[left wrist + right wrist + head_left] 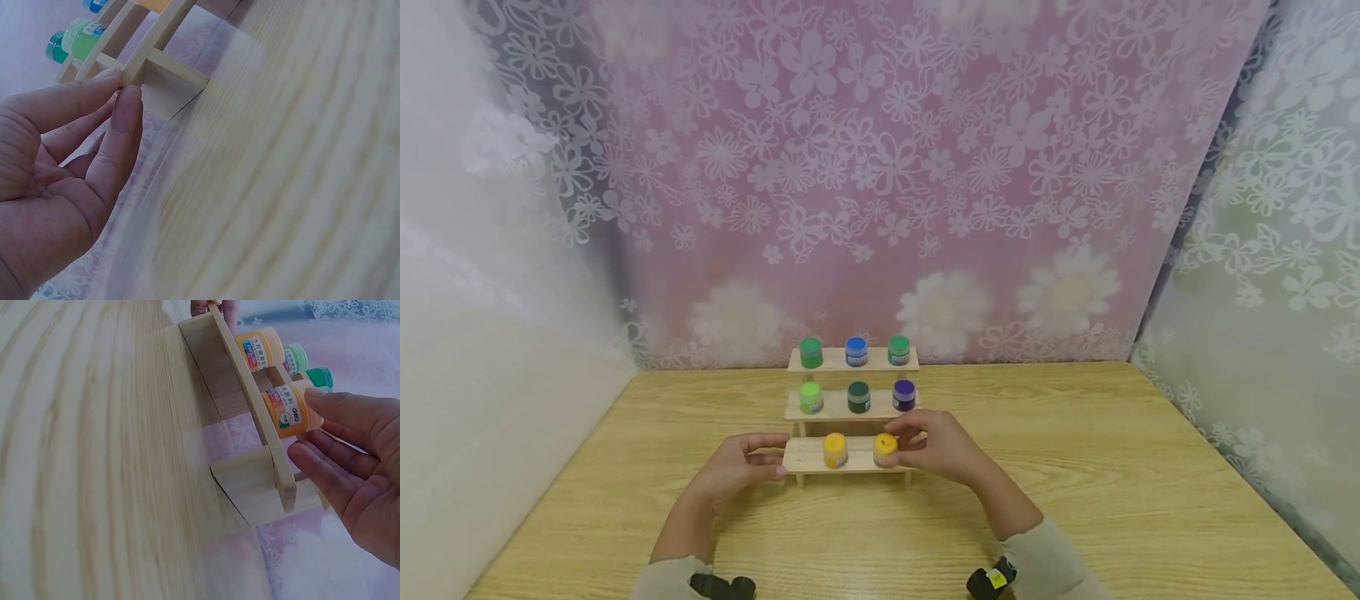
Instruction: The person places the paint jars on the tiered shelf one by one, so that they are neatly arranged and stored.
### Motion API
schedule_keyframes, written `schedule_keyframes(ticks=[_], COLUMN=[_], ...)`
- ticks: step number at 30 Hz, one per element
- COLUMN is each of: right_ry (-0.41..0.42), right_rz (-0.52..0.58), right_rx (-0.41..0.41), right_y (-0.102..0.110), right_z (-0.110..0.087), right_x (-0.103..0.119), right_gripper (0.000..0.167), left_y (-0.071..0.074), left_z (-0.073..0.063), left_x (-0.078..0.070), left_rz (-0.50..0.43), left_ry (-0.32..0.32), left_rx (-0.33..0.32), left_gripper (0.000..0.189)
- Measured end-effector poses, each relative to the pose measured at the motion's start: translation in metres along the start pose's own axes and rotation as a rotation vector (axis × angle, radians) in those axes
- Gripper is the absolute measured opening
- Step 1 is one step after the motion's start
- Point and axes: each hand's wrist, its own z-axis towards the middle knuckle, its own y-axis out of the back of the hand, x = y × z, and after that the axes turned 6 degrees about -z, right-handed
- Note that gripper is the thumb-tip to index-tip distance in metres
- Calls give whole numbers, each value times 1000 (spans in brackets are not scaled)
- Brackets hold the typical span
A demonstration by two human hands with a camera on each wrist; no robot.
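Observation:
A three-tier wooden display rack (857,468) stands on the table with small paint jars on its steps. My left hand (735,468) pinches the left end of the lowest step between thumb and fingers; the left wrist view shows this left hand (69,156) at the rack's corner. At the right end of that step, my right hand (942,448) holds a yellow-orange paint jar (884,451). In the right wrist view, the thumb of the right hand (362,456) lies against the lid of this jar (284,412). Another yellow-orange jar (835,451) stands left of it.
Light green (811,398), dark green (859,397) and purple (904,396) jars occupy the middle step. On the top step are a green jar (811,353), a blue jar (856,352) and another green jar (898,352). A flowered curtain (880,208) hangs behind the wood-grain table (1075,467).

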Motion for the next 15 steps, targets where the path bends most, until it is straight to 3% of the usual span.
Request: schedule_keyframes(ticks=[5,15], right_ry=[1,-29], right_rz=[34,13], right_rx=[-30,-179], right_y=[10,31], right_z=[-9,-31], right_x=[-5,-24], right_gripper=[32,31], left_y=[6,13], left_z=[-3,-8], left_x=[-2,-6], left_rz=[16,86], left_ry=[-10,-27], left_rx=[-5,-29], left_gripper=[64,63])
